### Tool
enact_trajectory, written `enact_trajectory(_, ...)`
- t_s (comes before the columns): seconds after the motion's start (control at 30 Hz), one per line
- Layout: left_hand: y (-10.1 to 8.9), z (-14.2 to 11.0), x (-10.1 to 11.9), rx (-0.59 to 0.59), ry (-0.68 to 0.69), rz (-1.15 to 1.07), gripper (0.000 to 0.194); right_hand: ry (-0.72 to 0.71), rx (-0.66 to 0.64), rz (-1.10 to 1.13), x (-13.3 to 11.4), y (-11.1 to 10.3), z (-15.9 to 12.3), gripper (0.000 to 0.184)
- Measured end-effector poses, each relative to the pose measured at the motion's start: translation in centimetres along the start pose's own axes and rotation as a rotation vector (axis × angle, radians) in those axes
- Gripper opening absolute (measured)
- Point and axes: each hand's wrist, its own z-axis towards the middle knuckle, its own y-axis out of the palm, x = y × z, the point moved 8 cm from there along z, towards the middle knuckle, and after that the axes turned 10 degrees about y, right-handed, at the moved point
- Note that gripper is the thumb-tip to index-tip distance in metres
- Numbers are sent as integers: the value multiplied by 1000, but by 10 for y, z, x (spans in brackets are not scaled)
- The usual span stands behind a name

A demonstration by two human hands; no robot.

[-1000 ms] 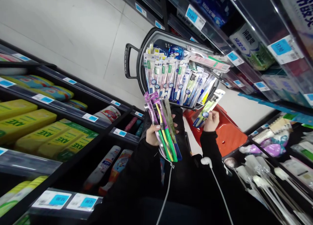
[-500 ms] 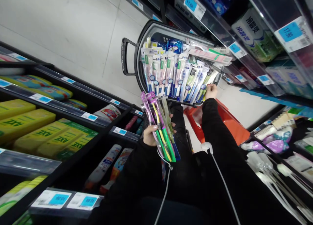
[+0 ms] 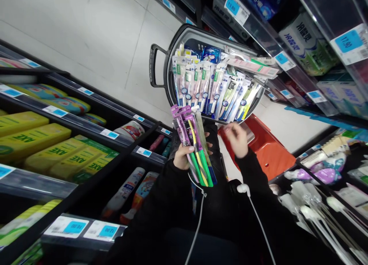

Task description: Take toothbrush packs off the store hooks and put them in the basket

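My left hand [image 3: 184, 157] is closed around several packaged toothbrushes [image 3: 196, 150], with purple card tops and green, yellow and purple handles. Some fingertips show on the far side of the packs. My right hand [image 3: 238, 139] is in the air just below the near rim of a dark basket [image 3: 169, 52], with its fingers loosely bent, somewhat blurred and nothing visible in them. Rows of packaged toothbrushes [image 3: 204, 86] stand side by side in the basket. A flat pink-and-white package [image 3: 253, 67] lies across its right end.
An orange-red plastic stool or bin [image 3: 267, 150] is below the basket at right. Shelves with yellow AXE packs [image 3: 43, 142] run along the left. Toothpaste boxes [image 3: 304, 38] fill shelves at upper right. White earphone cords [image 3: 258, 219] hang in front of me.
My right hand has let go of the toothbrushes at the basket's right end and drawn back toward me. My left hand still holds its packs. The whole view has shifted slightly.
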Motion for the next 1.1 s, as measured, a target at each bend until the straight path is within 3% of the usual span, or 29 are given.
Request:
enact_trajectory(0.07,-4,2,1,15,37,61,50,-26,-151,-26,-29,27,-33,16)
enact_trajectory(0.17,-10,4,4,25,101,173,46,11,-191,-87,-47,43,-54,16)
enact_trajectory(0.37,-1,3,5,5,94,318,39,32,-88,-209,-43,39,-64,22)
enact_trajectory(0.57,4,3,4,45,112,371,32,-73,34,-387,-46,36,-92,45)
enact_trajectory(0.73,7,2,4,19,89,286,33,99,66,-250,-33,23,-93,36)
enact_trajectory(0.9,10,0,3,-50,38,155,29,244,72,55,-21,14,-93,30)
enact_trajectory(1.03,18,-1,-7,-144,-80,99,45,348,236,285,13,-4,-79,21)
enact_trajectory(1.1,18,-1,-9,-119,-71,87,53,342,357,230,35,-22,-59,22)
